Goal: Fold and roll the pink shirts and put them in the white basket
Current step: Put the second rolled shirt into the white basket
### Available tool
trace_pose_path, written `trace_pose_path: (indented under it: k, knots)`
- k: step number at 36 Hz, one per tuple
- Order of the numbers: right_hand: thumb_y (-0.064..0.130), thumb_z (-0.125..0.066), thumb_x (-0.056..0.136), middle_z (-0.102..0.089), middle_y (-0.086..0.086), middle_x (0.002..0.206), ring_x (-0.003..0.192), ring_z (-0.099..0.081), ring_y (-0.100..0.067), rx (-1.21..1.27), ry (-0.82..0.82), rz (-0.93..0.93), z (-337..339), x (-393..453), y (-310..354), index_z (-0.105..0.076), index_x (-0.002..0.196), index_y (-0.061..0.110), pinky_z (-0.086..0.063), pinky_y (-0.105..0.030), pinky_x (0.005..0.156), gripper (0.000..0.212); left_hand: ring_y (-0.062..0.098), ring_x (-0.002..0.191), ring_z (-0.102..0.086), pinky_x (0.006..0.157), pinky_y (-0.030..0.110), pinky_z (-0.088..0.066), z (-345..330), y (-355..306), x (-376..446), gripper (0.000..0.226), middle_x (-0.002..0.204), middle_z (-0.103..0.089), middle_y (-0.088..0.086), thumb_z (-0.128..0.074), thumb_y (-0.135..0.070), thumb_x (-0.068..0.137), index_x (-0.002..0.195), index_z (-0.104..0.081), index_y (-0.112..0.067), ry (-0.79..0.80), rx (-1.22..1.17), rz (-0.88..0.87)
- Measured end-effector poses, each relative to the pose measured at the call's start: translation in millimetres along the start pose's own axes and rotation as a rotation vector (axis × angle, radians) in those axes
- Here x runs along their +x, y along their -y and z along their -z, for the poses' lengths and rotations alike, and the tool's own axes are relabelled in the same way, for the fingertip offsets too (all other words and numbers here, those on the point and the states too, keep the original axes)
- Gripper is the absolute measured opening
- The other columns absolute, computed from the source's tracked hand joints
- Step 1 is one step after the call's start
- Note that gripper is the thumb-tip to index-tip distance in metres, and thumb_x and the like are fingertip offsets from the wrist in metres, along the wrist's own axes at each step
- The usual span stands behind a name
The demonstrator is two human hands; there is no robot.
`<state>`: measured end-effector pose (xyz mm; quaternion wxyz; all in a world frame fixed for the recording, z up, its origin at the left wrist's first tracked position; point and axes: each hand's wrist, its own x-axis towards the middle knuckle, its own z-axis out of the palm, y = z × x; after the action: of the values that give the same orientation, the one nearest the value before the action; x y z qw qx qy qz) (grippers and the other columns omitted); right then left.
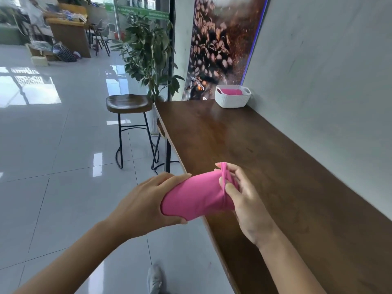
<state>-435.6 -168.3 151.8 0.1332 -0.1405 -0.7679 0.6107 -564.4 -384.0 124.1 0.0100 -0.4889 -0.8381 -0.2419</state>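
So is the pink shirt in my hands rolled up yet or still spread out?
Rolled up. The pink shirt is a compact tube: the left hand grips one end while the right hand pinches the hem at the other.

Only lettering: green banner (pixel 140 11) across glass front, upper centre of frame, approx. behind plant top. White chars on it, seen mirrored from inside and too blurred to make out; "MAXIMUM"-like word at most, not certain. Nothing legible on coffee-bean poster (pixel 214 45), upper right of centre. No other labels, brands or nos. readable.
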Motion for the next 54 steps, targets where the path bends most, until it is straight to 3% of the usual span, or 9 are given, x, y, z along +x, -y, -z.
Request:
trace_pose_path:
  k: [2, 5, 15, 25, 29, 33, 39, 44, 54]
  knots:
    - [0.044, -0.061, 0.096, -0.059, 0.024, 0.129, 0.127, -0.054, -0.004, 0.009, 0.075, -0.011, 2.2, 12.2, -0.7, -0.056, 0.129, 0.048, -0.052, -0.031, 0.103, 0.034, -0.007, 0.102, -0.052, 0.080, 0.007, -0.041, 3.1, 10.9, 9.4, 0.087, 0.123, -0.053, -0.028, -0.079, -0.068, 0.069, 0.144, -0.038, -0.054, -0.008, -0.056, -0.011]
    - [0.043, -0.068, 0.091, -0.062, 0.017, 0.129, 0.126, -0.057, -0.010, 0.009, 0.194, -0.053, 7.4, 38.2, -0.5, -0.059, 0.128, 0.043, -0.053, -0.041, 0.104, 0.039, -0.006, 0.104, -0.056, 0.081, 0.012, -0.048, 6.8, 29.9, 29.2, 0.081, 0.118, -0.057, -0.028, -0.085, -0.056, 0.068, 0.138, -0.046, -0.054, 0.014, -0.120, -0.017]
    - [0.045, -0.078, 0.072, -0.066, 0.001, 0.118, 0.108, -0.068, -0.016, -0.205, 0.512, -0.150, 24.1, 160.7, 10.5, -0.060, 0.128, 0.032, -0.061, -0.038, 0.086, 0.060, -0.014, 0.101, -0.053, 0.078, 0.007, -0.048, 23.5, 97.2, 129.6, 0.077, 0.113, -0.055, -0.030, -0.084, -0.056, 0.070, 0.138, -0.049, -0.054, 0.147, -0.040, -0.085]
    - [0.049, -0.071, 0.088, -0.044, 0.013, 0.125, 0.111, -0.058, -0.015, -0.457, 0.510, -0.156, 20.3, 275.8, -22.4, -0.038, 0.123, 0.043, -0.061, -0.032, 0.085, 0.049, 0.003, 0.096, -0.061, 0.080, 0.025, -0.057, 22.2, 152.8, 239.7, 0.070, 0.114, -0.060, -0.019, -0.076, -0.061, 0.076, 0.139, -0.049, -0.051, 0.260, 0.115, -0.111]
    - [0.040, -0.061, 0.086, -0.045, 0.014, 0.128, 0.116, -0.053, -0.009, -0.341, 0.393, -0.107, 27.4, 315.0, -38.3, -0.039, 0.131, 0.048, -0.054, -0.029, 0.092, 0.051, 0.007, 0.102, -0.059, 0.086, 0.027, -0.056, 17.1, 173.3, 274.8, 0.074, 0.120, -0.059, -0.016, -0.077, -0.059, 0.077, 0.144, -0.048, -0.046, 0.236, 0.117, -0.060]
    - [0.044, -0.052, 0.093, -0.056, 0.017, 0.129, 0.117, -0.055, 0.001, -0.224, 0.098, -0.056, 38.6, 356.6, -74.1, -0.052, 0.130, 0.045, -0.047, -0.023, 0.098, 0.036, 0.009, 0.099, -0.059, 0.086, 0.030, -0.057, 8.5, 191.5, 303.9, 0.077, 0.115, -0.061, -0.015, -0.074, -0.068, 0.071, 0.141, -0.052, -0.043, 0.169, 0.055, 0.060]
    - [0.040, -0.053, 0.099, -0.044, -0.009, 0.149, 0.138, -0.034, -0.028, -0.895, -0.353, -0.164, 77.0, 396.2, -158.8, -0.050, 0.141, 0.015, -0.032, -0.042, 0.114, 0.049, 0.009, 0.100, -0.057, 0.084, 0.026, -0.056, -11.3, 215.9, 336.3, 0.077, 0.114, -0.060, -0.016, -0.082, -0.061, 0.070, 0.139, -0.054, -0.039, 0.108, -0.016, 0.176]
    - [0.050, -0.034, 0.104, -0.021, -0.018, 0.164, 0.150, -0.017, -0.035, -1.062, -0.424, -0.397, 72.6, 394.6, -184.3, -0.028, 0.157, 0.011, -0.020, -0.044, 0.121, 0.066, 0.011, 0.102, -0.058, 0.081, 0.028, -0.059, -27.6, 223.0, 369.3, 0.080, 0.115, -0.060, -0.015, -0.079, -0.069, 0.068, 0.137, -0.054, -0.036, 0.051, -0.127, 0.274]
    - [0.051, -0.038, 0.102, -0.031, -0.016, 0.161, 0.149, -0.025, -0.032, -1.087, -0.474, -0.362, 70.0, 394.8, -186.3, -0.041, 0.152, 0.013, -0.026, -0.043, 0.120, 0.063, 0.013, 0.104, -0.060, 0.087, 0.037, -0.059, -41.2, 228.1, 462.9, 0.080, 0.116, -0.065, -0.010, -0.075, -0.074, 0.070, 0.134, -0.057, -0.030, -0.045, -0.120, 0.188]
